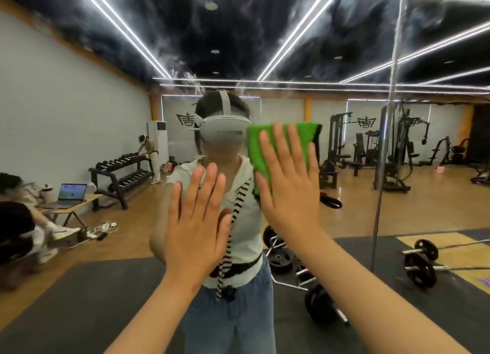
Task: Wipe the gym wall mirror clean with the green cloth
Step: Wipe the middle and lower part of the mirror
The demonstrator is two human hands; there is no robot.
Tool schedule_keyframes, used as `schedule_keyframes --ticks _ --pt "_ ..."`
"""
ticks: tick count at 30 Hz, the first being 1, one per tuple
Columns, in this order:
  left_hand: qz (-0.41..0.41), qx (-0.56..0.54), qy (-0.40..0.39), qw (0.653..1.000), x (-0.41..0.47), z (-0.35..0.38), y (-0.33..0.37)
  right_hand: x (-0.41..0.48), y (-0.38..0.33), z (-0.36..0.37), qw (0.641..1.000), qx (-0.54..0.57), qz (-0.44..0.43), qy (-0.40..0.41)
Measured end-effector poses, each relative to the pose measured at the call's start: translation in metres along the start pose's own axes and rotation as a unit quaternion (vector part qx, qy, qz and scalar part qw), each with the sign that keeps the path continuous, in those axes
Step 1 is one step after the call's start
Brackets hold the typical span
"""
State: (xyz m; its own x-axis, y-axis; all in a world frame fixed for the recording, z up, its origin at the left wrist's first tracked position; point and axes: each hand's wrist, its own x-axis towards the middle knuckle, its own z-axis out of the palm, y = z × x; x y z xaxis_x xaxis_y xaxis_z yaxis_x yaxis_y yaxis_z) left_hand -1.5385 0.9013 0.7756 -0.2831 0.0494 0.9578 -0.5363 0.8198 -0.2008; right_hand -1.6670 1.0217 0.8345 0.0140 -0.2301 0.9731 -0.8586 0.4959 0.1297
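The wall mirror (344, 207) fills the whole view and reflects the gym and me. My right hand (289, 184) lies flat with straight, spread fingers on the green cloth (258, 146), pressing it against the glass at about head height. The cloth is folded into a rectangle and shows above and to the left of my fingers. My left hand (197, 221) is flat against the mirror just left of and lower than the right one, fingers straight and together, holding nothing. A vertical seam (389, 115) between mirror panels runs down at the right.
The reflection shows a dumbbell rack (122, 173) at the left, a laptop on a low table (71, 194), weight machines at the right, and barbells with plates (421, 261) on dark floor mats behind me. Two other people are reflected at the left.
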Motion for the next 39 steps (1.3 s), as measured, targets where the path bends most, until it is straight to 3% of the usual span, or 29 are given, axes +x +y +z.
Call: schedule_keyframes --ticks 2,3,7,8,13,17,20,23,26,32,36,39 --pt "-0.001 -0.002 0.000 1.000 0.000 -0.001 0.000 -0.009 0.024 -0.008 0.996 -0.020 -0.079 -0.023" --pt "0.000 -0.003 0.002 1.000 0.000 -0.001 0.001 -0.009 0.039 -0.011 0.996 -0.027 -0.078 -0.021" --pt "-0.004 -0.002 0.002 1.000 0.000 -0.001 0.002 -0.004 0.043 -0.015 0.994 0.023 0.102 0.019" --pt "-0.003 -0.001 0.000 1.000 0.000 -0.001 0.002 -0.011 0.027 -0.010 0.994 0.022 0.109 0.017" --pt "0.000 0.005 -0.018 1.000 0.000 -0.002 0.001 -0.064 0.004 0.008 0.998 0.008 -0.057 -0.016" --pt "-0.001 0.008 -0.030 1.000 0.001 -0.003 0.001 -0.054 0.027 0.001 0.997 0.021 0.064 0.025" --pt "-0.003 0.007 -0.028 1.000 0.000 -0.002 0.001 -0.053 0.002 0.005 0.991 0.037 0.126 0.037" --pt "-0.004 -0.001 -0.028 1.000 0.000 -0.002 0.001 -0.078 -0.024 0.017 0.998 0.031 0.050 -0.003" --pt "-0.003 -0.004 -0.028 1.000 0.000 -0.003 0.000 -0.107 -0.006 0.016 0.998 0.019 -0.040 -0.036" --pt "-0.004 0.004 -0.020 1.000 0.000 -0.002 0.000 -0.088 0.016 0.009 0.990 0.039 0.134 0.020" --pt "-0.003 0.003 -0.017 1.000 0.000 -0.003 0.001 -0.109 -0.022 0.020 0.999 0.050 0.002 -0.015" --pt "-0.003 0.005 -0.011 1.000 0.001 -0.003 0.002 -0.140 -0.010 0.017 0.992 0.032 -0.111 -0.059"
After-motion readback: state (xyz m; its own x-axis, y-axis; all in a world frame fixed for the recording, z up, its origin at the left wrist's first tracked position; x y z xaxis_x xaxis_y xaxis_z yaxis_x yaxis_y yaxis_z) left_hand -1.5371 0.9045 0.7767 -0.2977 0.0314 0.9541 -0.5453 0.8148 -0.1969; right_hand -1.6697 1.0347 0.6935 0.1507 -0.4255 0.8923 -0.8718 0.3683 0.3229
